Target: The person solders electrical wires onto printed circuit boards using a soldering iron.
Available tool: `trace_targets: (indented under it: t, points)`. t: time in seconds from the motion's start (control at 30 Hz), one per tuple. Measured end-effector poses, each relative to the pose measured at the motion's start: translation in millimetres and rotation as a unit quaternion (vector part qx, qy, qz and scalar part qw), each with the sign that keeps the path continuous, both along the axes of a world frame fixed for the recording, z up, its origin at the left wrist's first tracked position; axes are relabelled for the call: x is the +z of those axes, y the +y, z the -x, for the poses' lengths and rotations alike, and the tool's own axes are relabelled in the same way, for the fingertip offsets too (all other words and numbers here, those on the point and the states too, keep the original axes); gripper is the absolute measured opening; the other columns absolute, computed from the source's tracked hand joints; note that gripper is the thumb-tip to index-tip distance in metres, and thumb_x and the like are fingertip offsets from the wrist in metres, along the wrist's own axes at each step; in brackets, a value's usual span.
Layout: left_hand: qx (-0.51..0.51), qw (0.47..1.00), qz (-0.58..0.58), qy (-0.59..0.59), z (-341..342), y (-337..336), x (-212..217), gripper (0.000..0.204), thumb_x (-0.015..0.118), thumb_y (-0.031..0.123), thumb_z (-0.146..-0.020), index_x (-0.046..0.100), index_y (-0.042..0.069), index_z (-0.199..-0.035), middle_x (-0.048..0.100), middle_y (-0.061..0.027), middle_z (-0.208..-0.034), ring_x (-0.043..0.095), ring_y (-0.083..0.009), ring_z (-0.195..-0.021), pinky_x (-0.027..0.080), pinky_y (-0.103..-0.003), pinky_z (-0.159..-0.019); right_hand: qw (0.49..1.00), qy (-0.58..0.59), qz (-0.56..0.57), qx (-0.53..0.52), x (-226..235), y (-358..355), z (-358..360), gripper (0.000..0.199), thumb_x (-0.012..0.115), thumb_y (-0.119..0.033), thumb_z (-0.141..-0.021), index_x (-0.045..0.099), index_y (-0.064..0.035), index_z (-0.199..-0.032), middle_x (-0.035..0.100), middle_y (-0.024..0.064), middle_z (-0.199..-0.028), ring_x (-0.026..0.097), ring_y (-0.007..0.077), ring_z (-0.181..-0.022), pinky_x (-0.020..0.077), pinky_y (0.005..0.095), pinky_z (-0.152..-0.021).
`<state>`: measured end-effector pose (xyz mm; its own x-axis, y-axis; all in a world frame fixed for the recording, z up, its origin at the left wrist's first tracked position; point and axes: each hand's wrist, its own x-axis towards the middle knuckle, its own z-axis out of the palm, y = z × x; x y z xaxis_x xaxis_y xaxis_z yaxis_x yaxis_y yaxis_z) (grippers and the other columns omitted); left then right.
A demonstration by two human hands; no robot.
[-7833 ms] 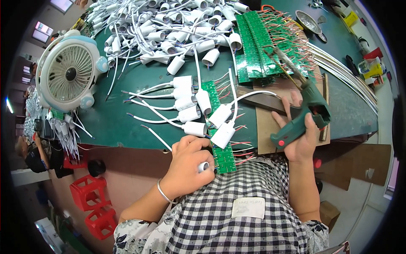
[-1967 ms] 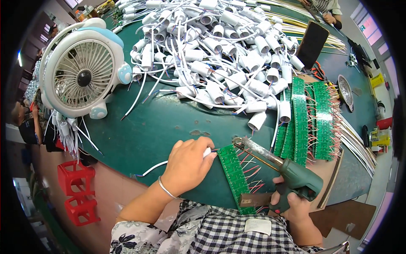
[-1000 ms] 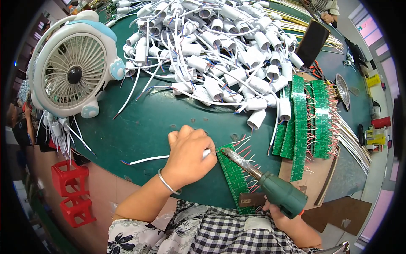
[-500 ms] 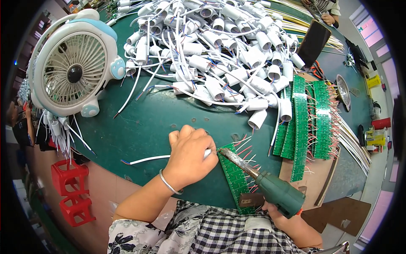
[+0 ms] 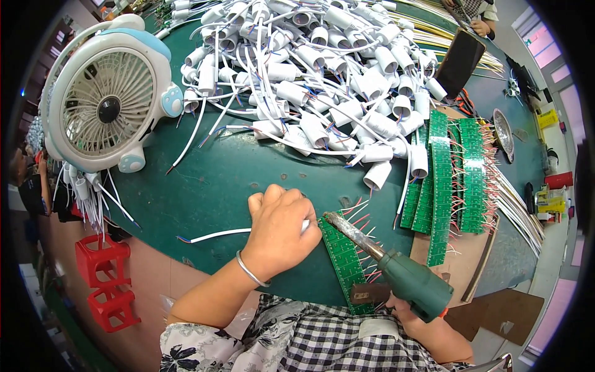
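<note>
My left hand (image 5: 282, 226) is closed around a white plastic cap with a cable, mostly hidden under the fingers. Its white cable (image 5: 217, 235) runs out to the left and ends in bare coloured wires. In my right hand (image 5: 406, 310) is a green soldering gun (image 5: 414, 285), its long metal tip pointing up and left to the far end of a green circuit board strip (image 5: 344, 257). Whether the tip touches the board, I cannot tell. Short red and white wires stick out along the strip's right edge. A dark brown block (image 5: 370, 292) lies across its near part.
A big heap of white caps with cables (image 5: 316, 80) covers the far table. A fan (image 5: 108, 102) stands at the left. More circuit board strips (image 5: 440, 198) lie on a brown board at the right, near a phone (image 5: 460, 62) and a metal dish (image 5: 502, 135). Red stools (image 5: 102, 263) stand below.
The soldering gun has shifted slightly to the right, its tip drawing a little away from my left fingers. My left hand has barely moved and keeps its hold.
</note>
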<state>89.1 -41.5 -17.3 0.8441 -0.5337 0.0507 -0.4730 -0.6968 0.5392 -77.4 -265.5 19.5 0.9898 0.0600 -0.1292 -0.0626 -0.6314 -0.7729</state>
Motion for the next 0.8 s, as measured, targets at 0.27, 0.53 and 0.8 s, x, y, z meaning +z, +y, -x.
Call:
trace_targets:
  t: [0.27,0.53,0.8]
  points:
    - [0.004,1.0,-0.004,-0.02,1,0,-3,0.006,0.061,0.013,-0.064,0.056,0.013,-0.068,0.053,0.0,-0.079,0.044,-0.0231,-0.085,0.028,-0.038,-0.078,0.999,0.024,-0.023,-0.016,4,5,-6,0.034,0.071,-0.012,-0.07,0.065,-0.0102,-0.103,0.063,0.0106,-0.104,0.06,0.0294,-0.091,0.0508,0.0375,-0.076]
    - [0.005,1.0,-0.01,-0.023,0,-1,-2,0.006,0.061,0.013,-0.065,0.056,0.013,-0.068,0.052,0.0001,-0.078,0.044,-0.0231,-0.084,0.028,-0.038,-0.077,0.981,0.042,-0.163,-0.096,4,3,-2,0.029,0.066,-0.016,-0.08,0.062,-0.0057,-0.106,0.065,0.0106,-0.09,0.062,0.0234,-0.08,0.0495,0.0323,-0.071]
    - [0.008,0.999,-0.023,-0.027,3,-1,-4,0.005,0.061,0.015,-0.067,0.058,0.013,-0.069,0.053,0.0002,-0.076,0.045,-0.0231,-0.085,0.028,-0.038,-0.079,0.9,-0.077,-0.375,-0.21,0,7,11,0.045,0.057,-0.024,-0.09,0.045,0.0041,-0.123,0.061,0.0151,-0.106,0.063,0.0182,-0.069,0.0511,0.0307,-0.066]
